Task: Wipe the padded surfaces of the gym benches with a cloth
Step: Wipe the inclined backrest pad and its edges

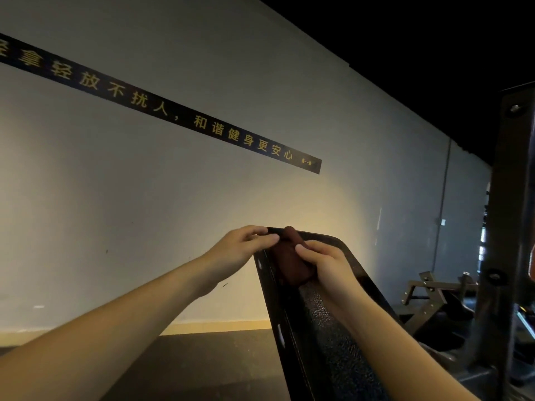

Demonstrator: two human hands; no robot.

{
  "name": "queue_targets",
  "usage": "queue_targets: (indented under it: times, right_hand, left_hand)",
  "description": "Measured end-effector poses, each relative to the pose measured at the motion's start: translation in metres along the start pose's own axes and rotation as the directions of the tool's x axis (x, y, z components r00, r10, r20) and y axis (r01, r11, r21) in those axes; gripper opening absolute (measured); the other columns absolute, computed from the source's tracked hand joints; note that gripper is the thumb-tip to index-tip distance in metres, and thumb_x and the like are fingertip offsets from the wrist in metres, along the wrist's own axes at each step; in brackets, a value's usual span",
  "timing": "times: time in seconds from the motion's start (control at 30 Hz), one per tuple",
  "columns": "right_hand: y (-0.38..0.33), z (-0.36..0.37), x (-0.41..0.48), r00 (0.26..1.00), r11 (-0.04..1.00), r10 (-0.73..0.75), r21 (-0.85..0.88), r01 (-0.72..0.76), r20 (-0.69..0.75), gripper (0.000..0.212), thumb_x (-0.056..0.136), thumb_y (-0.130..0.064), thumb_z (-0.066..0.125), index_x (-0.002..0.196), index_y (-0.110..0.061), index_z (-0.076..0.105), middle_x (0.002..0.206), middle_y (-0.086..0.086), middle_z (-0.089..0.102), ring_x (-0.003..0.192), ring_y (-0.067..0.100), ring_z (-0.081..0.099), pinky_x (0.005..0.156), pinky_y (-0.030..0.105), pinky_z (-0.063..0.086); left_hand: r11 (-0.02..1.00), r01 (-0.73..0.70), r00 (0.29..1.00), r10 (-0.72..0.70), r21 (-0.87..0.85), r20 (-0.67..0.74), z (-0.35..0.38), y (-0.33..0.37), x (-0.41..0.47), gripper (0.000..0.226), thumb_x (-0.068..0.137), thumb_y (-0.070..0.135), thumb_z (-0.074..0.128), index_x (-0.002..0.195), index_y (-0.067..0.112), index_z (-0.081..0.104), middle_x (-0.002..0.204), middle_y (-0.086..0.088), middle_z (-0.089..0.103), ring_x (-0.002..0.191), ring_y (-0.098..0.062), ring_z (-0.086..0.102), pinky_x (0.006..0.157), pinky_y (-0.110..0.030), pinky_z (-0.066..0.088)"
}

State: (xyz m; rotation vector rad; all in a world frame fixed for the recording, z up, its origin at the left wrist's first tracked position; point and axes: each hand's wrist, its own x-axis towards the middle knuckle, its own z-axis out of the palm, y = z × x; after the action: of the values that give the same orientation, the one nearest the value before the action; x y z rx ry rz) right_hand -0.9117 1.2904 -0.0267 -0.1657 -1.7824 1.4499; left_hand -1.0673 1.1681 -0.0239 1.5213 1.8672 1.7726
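A black padded bench back (327, 328) rises at an incline from the bottom centre towards the wall. A dark brown cloth (291, 261) lies bunched on its upper end. My right hand (324, 263) grips the cloth from the right, thumb on top, pressing it against the pad. My left hand (241, 246) holds the pad's top left corner, fingers curled over the edge and touching the cloth's upper part.
A grey wall with a dark banner of yellow characters (179, 111) fills the background. A dark metal upright (509, 227) stands at the right. Low gym frame parts (434, 296) sit on the dark floor behind the bench.
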Motion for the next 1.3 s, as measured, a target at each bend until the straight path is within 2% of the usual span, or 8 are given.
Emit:
queue_targets:
  times: [0.23, 0.33, 0.43, 0.53, 0.63, 0.77, 0.93, 1.3]
  right_hand:
    - [-0.002, 0.030, -0.009, 0.995, 0.992, -0.096, 0.089, 0.095, 0.008, 0.020, 0.096, -0.005, 0.065, 0.115, -0.008, 0.061, 0.089, 0.014, 0.071, 0.087, 0.024, 0.072, 0.081, 0.037, 0.061]
    - [0.003, 0.027, -0.001, 0.985, 0.973, -0.174, -0.154, 0.172, -0.003, 0.010, 0.100, -0.012, 0.060, 0.110, -0.012, 0.063, 0.088, 0.015, 0.072, 0.085, 0.022, 0.071, 0.082, 0.040, 0.059]
    - [0.012, 0.015, 0.016, 0.921, 0.612, -0.374, -0.717, 0.334, 0.110, 0.015, 0.102, -0.024, 0.057, 0.114, -0.019, 0.062, 0.098, -0.003, 0.068, 0.090, 0.013, 0.064, 0.081, 0.035, 0.054]
    - [0.017, 0.008, 0.041, 0.897, 0.303, -0.376, -0.884, 0.356, 0.233, 0.031, 0.104, -0.033, 0.049, 0.131, -0.019, 0.057, 0.123, -0.003, 0.062, 0.113, 0.017, 0.056, 0.088, 0.036, 0.047]
    - [0.031, 0.010, 0.056, 0.928, 0.326, -0.303, -0.892, 0.314, 0.216, 0.042, 0.106, -0.036, 0.044, 0.143, -0.018, 0.052, 0.142, -0.001, 0.055, 0.132, 0.020, 0.048, 0.104, 0.039, 0.042]
    - [0.058, 0.009, 0.058, 0.908, 0.315, -0.363, -0.890, 0.330, 0.208, 0.042, 0.107, -0.035, 0.044, 0.143, -0.016, 0.055, 0.147, -0.001, 0.054, 0.138, 0.018, 0.044, 0.112, 0.037, 0.035]
    - [0.061, 0.007, 0.065, 0.887, 0.326, -0.417, -0.880, 0.347, 0.195, 0.037, 0.105, -0.032, 0.047, 0.135, -0.017, 0.061, 0.138, -0.003, 0.061, 0.129, 0.018, 0.051, 0.107, 0.038, 0.040]
    - [0.068, 0.009, 0.066, 0.881, 0.310, -0.439, -0.891, 0.333, 0.176, 0.034, 0.103, -0.028, 0.047, 0.134, -0.018, 0.059, 0.133, -0.004, 0.061, 0.124, 0.019, 0.052, 0.104, 0.040, 0.043]
  left_hand:
    - [0.992, -0.069, 0.995, 0.062, -0.101, -0.074, -0.003, 0.016, -0.028, 0.020, 0.094, 0.033, 0.072, 0.108, 0.018, 0.073, 0.104, -0.003, 0.076, 0.101, -0.016, 0.070, 0.079, -0.019, 0.054]
    - [0.994, -0.076, 0.979, 0.060, -0.077, -0.195, -0.012, 0.010, -0.033, 0.018, 0.092, 0.033, 0.074, 0.103, 0.018, 0.072, 0.099, -0.003, 0.074, 0.095, -0.016, 0.069, 0.072, -0.021, 0.052]
    - [0.993, -0.044, 0.943, 0.005, -0.111, -0.333, -0.020, -0.007, -0.032, 0.024, 0.088, 0.035, 0.077, 0.100, 0.015, 0.072, 0.097, -0.006, 0.073, 0.096, -0.020, 0.067, 0.079, -0.032, 0.056]
    - [0.996, 0.088, 0.974, -0.093, -0.035, -0.205, -0.013, -0.026, -0.027, 0.027, 0.089, 0.037, 0.076, 0.099, 0.012, 0.072, 0.095, -0.008, 0.073, 0.094, -0.024, 0.069, 0.079, -0.034, 0.058]
    - [0.983, 0.163, 0.986, -0.158, 0.086, -0.062, 0.012, -0.045, -0.022, 0.030, 0.096, 0.035, 0.070, 0.119, 0.018, 0.061, 0.106, -0.005, 0.069, 0.097, -0.020, 0.067, 0.082, -0.031, 0.060]
    - [0.992, 0.099, 0.974, -0.081, 0.075, -0.214, 0.040, -0.065, -0.007, 0.031, 0.104, 0.029, 0.059, 0.129, 0.029, 0.040, 0.106, 0.008, 0.058, 0.097, -0.015, 0.063, 0.083, -0.027, 0.059]
    - [0.999, -0.034, 0.861, 0.045, 0.031, -0.507, 0.026, -0.074, 0.054, 0.020, 0.097, 0.028, 0.069, 0.113, 0.020, 0.060, 0.105, 0.004, 0.062, 0.099, -0.018, 0.062, 0.078, -0.028, 0.056]
    - [0.980, -0.156, 0.843, 0.198, 0.125, -0.500, 0.079, -0.081, -0.001, 0.006, 0.107, 0.030, 0.048, 0.111, 0.025, 0.050, 0.097, 0.012, 0.061, 0.086, -0.006, 0.064, 0.072, -0.013, 0.054]
